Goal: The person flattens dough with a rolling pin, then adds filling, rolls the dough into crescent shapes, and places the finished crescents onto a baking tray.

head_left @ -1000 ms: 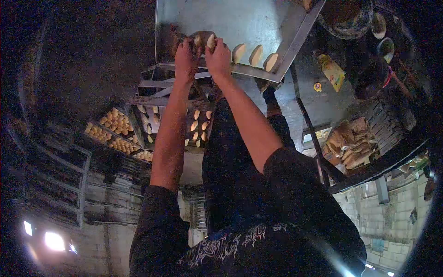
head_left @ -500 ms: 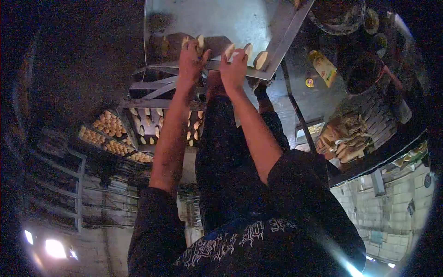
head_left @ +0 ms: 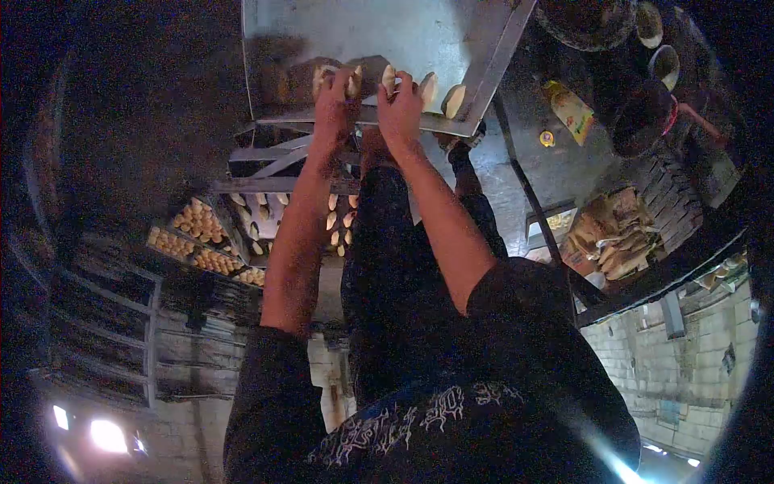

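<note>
A large metal tray stands at the top of the view, with pale oval dough pieces along its near edge. My left hand reaches over that edge, fingers curled round a dough piece; another pale piece shows partly behind the fingers. Beside it, my right hand grips a dough piece between thumb and fingers. To the right of this hand lie two more pieces, one close to the fingers and one near the tray's corner.
Below the tray, a rack holds another tray of dough pieces. Stacked egg-like round items sit at left. On the right are a yellow packet, a dark bucket, a black bar and a crate with brown wrapping.
My right hand has shifted slightly left with its dough piece, nearer my left hand. My left hand's fingers have drawn closer round a piece. The whole view has shifted a little.
</note>
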Available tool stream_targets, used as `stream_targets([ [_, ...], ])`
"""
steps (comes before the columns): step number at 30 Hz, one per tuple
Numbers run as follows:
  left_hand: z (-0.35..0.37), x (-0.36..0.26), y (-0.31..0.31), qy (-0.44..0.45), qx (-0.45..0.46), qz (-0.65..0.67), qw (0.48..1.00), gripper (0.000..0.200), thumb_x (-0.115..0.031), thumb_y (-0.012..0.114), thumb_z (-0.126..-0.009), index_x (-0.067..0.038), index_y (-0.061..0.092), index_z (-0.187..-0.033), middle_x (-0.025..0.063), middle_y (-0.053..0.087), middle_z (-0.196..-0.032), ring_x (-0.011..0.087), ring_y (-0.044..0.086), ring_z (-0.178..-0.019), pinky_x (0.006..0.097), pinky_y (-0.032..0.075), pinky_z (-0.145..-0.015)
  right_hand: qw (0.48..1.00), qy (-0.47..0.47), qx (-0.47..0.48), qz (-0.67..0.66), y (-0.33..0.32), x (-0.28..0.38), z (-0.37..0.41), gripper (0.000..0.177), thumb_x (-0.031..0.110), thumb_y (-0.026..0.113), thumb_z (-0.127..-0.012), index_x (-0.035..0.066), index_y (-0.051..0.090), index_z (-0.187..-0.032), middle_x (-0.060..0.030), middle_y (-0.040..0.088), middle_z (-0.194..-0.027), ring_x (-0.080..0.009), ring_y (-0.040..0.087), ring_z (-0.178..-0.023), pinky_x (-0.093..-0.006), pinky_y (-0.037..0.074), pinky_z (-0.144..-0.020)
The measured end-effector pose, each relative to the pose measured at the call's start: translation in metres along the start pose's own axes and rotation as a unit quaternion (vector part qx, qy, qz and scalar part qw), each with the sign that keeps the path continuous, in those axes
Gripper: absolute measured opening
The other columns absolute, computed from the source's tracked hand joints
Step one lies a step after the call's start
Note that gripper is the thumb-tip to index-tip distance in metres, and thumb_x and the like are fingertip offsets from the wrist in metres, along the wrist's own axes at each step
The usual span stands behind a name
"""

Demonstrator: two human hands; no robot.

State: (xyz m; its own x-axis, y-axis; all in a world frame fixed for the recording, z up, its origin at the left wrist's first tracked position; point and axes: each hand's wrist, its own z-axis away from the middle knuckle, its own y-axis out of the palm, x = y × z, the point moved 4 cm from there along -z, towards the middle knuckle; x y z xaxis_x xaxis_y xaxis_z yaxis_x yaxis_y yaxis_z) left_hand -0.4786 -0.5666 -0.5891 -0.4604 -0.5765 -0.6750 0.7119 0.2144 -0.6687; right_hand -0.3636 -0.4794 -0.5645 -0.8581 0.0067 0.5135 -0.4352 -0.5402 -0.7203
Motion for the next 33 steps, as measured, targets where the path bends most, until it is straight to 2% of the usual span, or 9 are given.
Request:
stream_targets([
  [11, 0.009, -0.015, -0.004, -0.044, -0.008, -0.072, 0.996, 0.055, -0.014, 0.078, -0.076, -0.007, 0.053, -0.125, 0.0283, 0.059, -0.117, 0.0471, 0.054, -0.115, 0.0509, 0.05, -0.089, 0.995, 0.024, 0.083, 0.058, -0.003, 0.001, 0.006, 0.048, 0.027, 0.062, -0.093, -0.001, 0.046, -0.129, -0.0261, 0.06, -0.116, -0.0431, 0.058, -0.109, -0.0517, 0.052, -0.087],
  [14, 0.012, -0.011, -0.002, -0.023, -0.036, -0.067, 0.997, 0.056, -0.016, 0.079, -0.077, -0.007, 0.054, -0.125, 0.0284, 0.056, -0.123, 0.0483, 0.049, -0.122, 0.0514, 0.049, -0.092, 0.962, 0.153, 0.198, 0.106, -0.016, 0.003, 0.0, 0.05, 0.029, 0.06, -0.094, 0.001, 0.046, -0.133, -0.0235, 0.059, -0.122, -0.0406, 0.058, -0.113, -0.0503, 0.053, -0.087],
  [16, 0.017, -0.003, 0.003, -0.012, -0.039, -0.05, 0.998, 0.054, -0.016, 0.079, -0.078, -0.007, 0.054, -0.125, 0.0281, 0.053, -0.128, 0.0479, 0.048, -0.124, 0.0513, 0.049, -0.092, 0.994, -0.031, 0.064, 0.086, -0.026, -0.008, 0.005, 0.045, 0.028, 0.065, -0.092, 0.001, 0.049, -0.125, -0.0248, 0.062, -0.109, -0.0416, 0.063, -0.101, -0.0506, 0.053, -0.084],
  [18, 0.02, 0.007, 0.007, -0.01, -0.026, -0.042, 0.999, 0.053, -0.015, 0.078, -0.079, -0.007, 0.054, -0.126, 0.0276, 0.049, -0.132, 0.0462, 0.05, -0.121, 0.0509, 0.05, -0.09, 0.994, -0.087, -0.019, 0.057, -0.037, -0.022, 0.008, 0.043, 0.026, 0.067, -0.091, 0.0, 0.05, -0.121, -0.0256, 0.063, -0.103, -0.0428, 0.065, -0.095, -0.0511, 0.053, -0.083],
  [20, 0.017, 0.026, 0.017, -0.073, 0.071, -0.006, 0.995, 0.052, -0.014, 0.077, -0.08, -0.006, 0.053, -0.126, 0.0264, 0.049, -0.132, 0.0445, 0.051, -0.118, 0.0496, 0.05, -0.088, 0.999, -0.011, -0.046, 0.023, -0.051, -0.039, 0.009, 0.043, 0.025, 0.067, -0.09, 0.0, 0.05, -0.121, -0.0258, 0.062, -0.105, -0.0441, 0.064, -0.094, -0.0518, 0.052, -0.084],
  [22, 0.019, 0.029, 0.016, -0.11, 0.111, 0.019, 0.988, 0.051, -0.014, 0.076, -0.081, -0.005, 0.052, -0.126, 0.0252, 0.051, -0.128, 0.0435, 0.052, -0.117, 0.049, 0.05, -0.087, 0.989, -0.068, -0.052, 0.119, -0.049, -0.057, 0.005, 0.043, 0.024, 0.067, -0.089, 0.0, 0.049, -0.12, -0.0263, 0.06, -0.107, -0.0452, 0.062, -0.097, -0.0518, 0.052, -0.084],
  [26, 0.017, -0.002, 0.002, -0.121, 0.069, 0.062, 0.988, 0.049, -0.016, 0.075, -0.083, -0.004, 0.053, -0.125, 0.023, 0.058, -0.116, 0.0426, 0.052, -0.116, 0.0494, 0.05, -0.086, 0.994, -0.052, -0.03, 0.096, -0.03, -0.078, -0.007, 0.042, 0.018, 0.07, -0.086, -0.001, 0.049, -0.118, -0.0261, 0.057, -0.109, -0.0463, 0.059, -0.103, -0.0524, 0.051, -0.084],
  [30, 0.012, -0.035, -0.017, 0.028, -0.021, -0.071, 0.997, 0.048, -0.019, 0.075, -0.083, -0.005, 0.053, -0.123, 0.0212, 0.06, -0.112, 0.0417, 0.056, -0.11, 0.0512, 0.05, -0.086, 0.999, 0.017, -0.03, 0.007, -0.034, -0.076, -0.002, 0.043, 0.015, 0.072, -0.083, 0.0, 0.05, -0.117, -0.0251, 0.058, -0.108, -0.046, 0.061, -0.098, -0.0516, 0.051, -0.082],
  [33, 0.013, -0.045, -0.024, 0.036, -0.007, -0.068, 0.997, 0.048, -0.021, 0.077, -0.082, -0.004, 0.054, -0.121, 0.0215, 0.061, -0.113, 0.0426, 0.059, -0.103, 0.0513, 0.05, -0.085, 0.997, 0.063, -0.013, -0.038, -0.035, -0.076, 0.002, 0.044, 0.014, 0.074, -0.082, 0.0, 0.051, -0.116, -0.0251, 0.059, -0.108, -0.0457, 0.061, -0.096, -0.0514, 0.051, -0.081],
])
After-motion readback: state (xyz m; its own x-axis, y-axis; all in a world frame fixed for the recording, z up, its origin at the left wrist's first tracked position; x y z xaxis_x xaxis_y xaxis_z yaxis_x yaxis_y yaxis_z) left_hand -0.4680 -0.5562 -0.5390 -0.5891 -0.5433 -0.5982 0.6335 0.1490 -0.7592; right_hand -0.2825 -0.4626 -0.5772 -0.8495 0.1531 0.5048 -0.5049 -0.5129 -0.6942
